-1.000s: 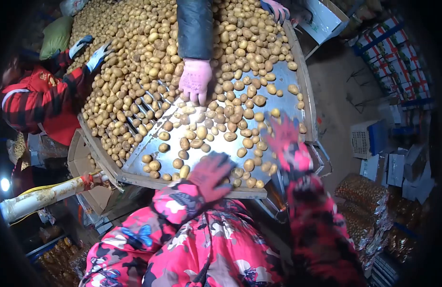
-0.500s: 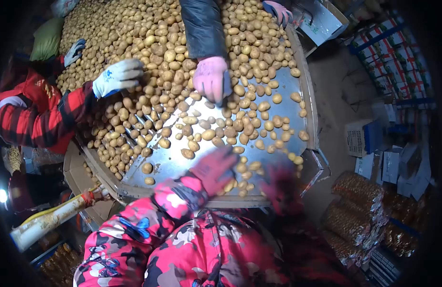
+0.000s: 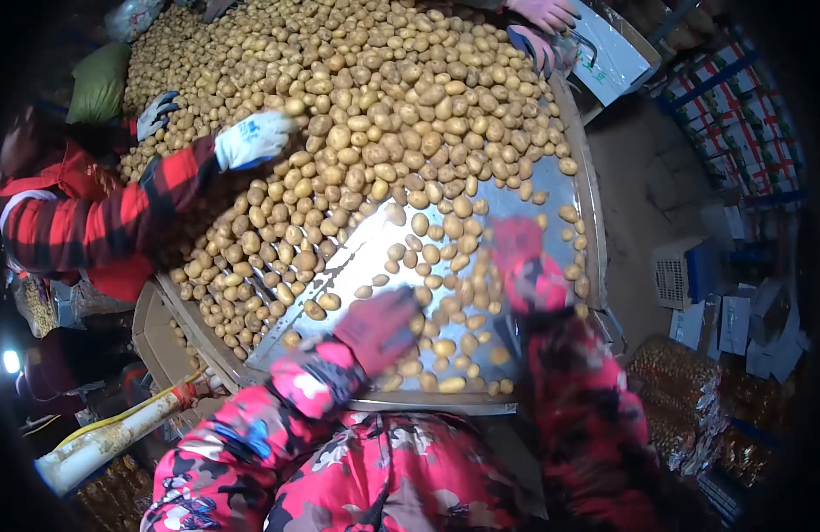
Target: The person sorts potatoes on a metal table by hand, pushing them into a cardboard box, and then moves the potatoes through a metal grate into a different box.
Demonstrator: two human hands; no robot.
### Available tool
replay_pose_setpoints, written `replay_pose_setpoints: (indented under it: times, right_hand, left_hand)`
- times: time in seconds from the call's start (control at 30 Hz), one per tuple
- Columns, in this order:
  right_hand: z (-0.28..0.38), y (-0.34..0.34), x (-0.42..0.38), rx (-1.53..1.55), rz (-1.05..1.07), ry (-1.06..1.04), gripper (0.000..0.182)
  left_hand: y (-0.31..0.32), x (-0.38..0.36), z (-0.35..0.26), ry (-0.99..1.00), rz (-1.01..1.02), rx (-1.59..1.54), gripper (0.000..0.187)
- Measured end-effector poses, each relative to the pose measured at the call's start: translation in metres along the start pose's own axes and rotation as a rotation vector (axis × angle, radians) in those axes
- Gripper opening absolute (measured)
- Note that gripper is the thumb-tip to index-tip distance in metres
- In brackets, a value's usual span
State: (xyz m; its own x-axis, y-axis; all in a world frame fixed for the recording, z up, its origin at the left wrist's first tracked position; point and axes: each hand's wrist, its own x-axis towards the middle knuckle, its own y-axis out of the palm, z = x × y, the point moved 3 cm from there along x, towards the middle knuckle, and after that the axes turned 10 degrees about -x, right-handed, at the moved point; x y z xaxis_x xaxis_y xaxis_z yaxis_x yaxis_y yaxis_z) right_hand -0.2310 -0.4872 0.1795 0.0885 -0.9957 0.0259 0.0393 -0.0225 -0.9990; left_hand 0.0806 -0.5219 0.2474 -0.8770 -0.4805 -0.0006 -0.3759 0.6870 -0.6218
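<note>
My left hand [image 3: 379, 330], in a pink glove, lies over the metal tray [image 3: 339, 282] with its fingers stretched out. Its fingertips are beside several loose potatoes [image 3: 443, 348]; nothing shows in its grasp. Farther forward and right, my right hand [image 3: 518, 244], also gloved, reaches over the metal near more potatoes [image 3: 461, 229]. Motion smears that hand, so its fingers and anything in them cannot be made out. Beyond both hands, a large heap of potatoes [image 3: 401, 115] covers the far part of the table.
At the left, a co-worker's white-gloved hand [image 3: 253, 140] touches the heap. Another person's pink-gloved hand [image 3: 545, 13] is at the far right, by a white box [image 3: 609, 58]. A wooden rim [image 3: 590, 204] edges the table. A crate [image 3: 671, 277] stands on the floor.
My right hand has moved forward, away from my body. My left hand has shifted slightly left and nearer me. The dark-sleeved arm with a pink glove has left the middle of the heap.
</note>
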Motion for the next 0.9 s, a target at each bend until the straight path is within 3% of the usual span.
replay_pose_setpoints:
  times: [0.03,0.07,0.1,0.2,0.27,0.33,0.47,0.5,0.53,0.57,0.63,0.73,0.87,0.9]
  right_hand:
    - [0.015,-0.008,-0.016,0.101,0.053,-0.046,0.059]
    - [0.031,-0.013,-0.031,0.225,0.123,-0.091,0.059]
    - [0.043,-0.017,-0.043,0.396,0.203,-0.108,0.059]
    - [0.05,-0.038,-0.057,0.684,0.156,0.183,0.059]
    - [0.024,-0.066,-0.056,0.634,-0.081,0.467,0.056]
    - [-0.002,-0.103,-0.055,0.599,-0.258,0.677,0.053]
    - [-0.046,-0.223,0.028,0.504,-1.172,0.352,0.049]
    - [-0.051,-0.255,0.056,0.625,-1.321,0.34,0.048]
    - [-0.086,-0.281,0.078,0.135,-1.148,0.351,0.056]
    - [-0.124,-0.28,0.109,-0.024,-1.018,0.318,0.068]
    - [-0.199,-0.227,0.153,0.005,-0.715,0.829,0.08]
    - [-0.185,-0.164,0.158,-0.007,-0.604,0.615,0.079]
    - [-0.085,-0.038,0.162,-0.005,0.024,0.465,0.073]
    - [-0.075,0.009,0.157,0.09,0.219,0.393,0.074]
  left_hand:
    - [-0.036,0.021,0.007,0.096,-0.168,0.084,0.056]
    - [-0.071,0.045,0.028,0.021,-0.208,0.234,0.053]
    - [-0.105,0.072,0.045,0.122,-0.4,0.346,0.052]
    - [-0.175,0.152,0.111,-0.283,-0.349,0.68,0.069]
    - [-0.179,0.175,0.134,-0.486,-0.181,0.533,0.078]
    - [-0.16,0.174,0.144,-0.456,-0.232,0.468,0.078]
    - [-0.143,0.136,0.093,-0.43,-0.015,0.368,0.072]
    - [-0.121,0.12,0.095,-0.282,-0.069,0.401,0.071]
    - [-0.098,0.103,0.094,-0.133,-0.123,0.433,0.069]
    - [-0.086,0.093,0.073,-0.132,-0.064,0.476,0.07]
    - [-0.052,0.062,0.045,-0.124,-0.009,0.423,0.073]
    - [0.005,0.002,0.029,-0.12,0.092,0.282,0.075]
    - [0.013,-0.044,0.013,-0.053,0.218,0.162,0.066]
    - [0.002,-0.047,0.005,0.024,0.121,0.145,0.064]
